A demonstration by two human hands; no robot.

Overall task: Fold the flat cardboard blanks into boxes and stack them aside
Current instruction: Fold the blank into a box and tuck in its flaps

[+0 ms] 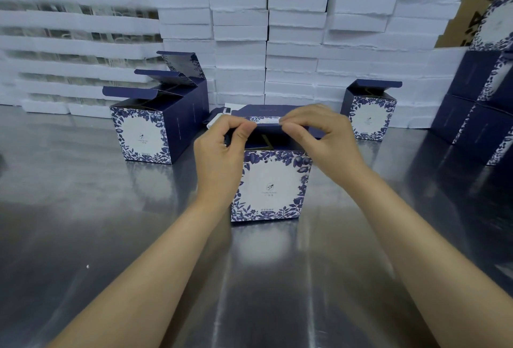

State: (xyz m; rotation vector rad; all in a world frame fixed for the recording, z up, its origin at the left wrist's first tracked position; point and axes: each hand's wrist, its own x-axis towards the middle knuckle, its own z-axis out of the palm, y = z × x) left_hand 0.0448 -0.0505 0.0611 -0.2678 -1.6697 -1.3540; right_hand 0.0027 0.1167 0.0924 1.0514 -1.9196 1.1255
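Observation:
A blue-and-white floral box (pixel 270 186) stands upright on the metal table (pixel 111 236) in the middle. Its top is open and a dark blue lid flap (pixel 268 127) is bent over the opening. My left hand (pixel 222 150) pinches the left end of that flap between thumb and forefinger. My right hand (pixel 322 136) pinches the right end the same way. Flat blanks (pixel 219 113) lie just behind the box, mostly hidden by it and my hands.
A row of folded boxes with raised lids (pixel 155 125) stands at the left and one more folded box (pixel 370 114) at the right. Dark blue boxes (pixel 480 114) are stacked at the far right. White foam trays (pixel 294 42) are piled along the back.

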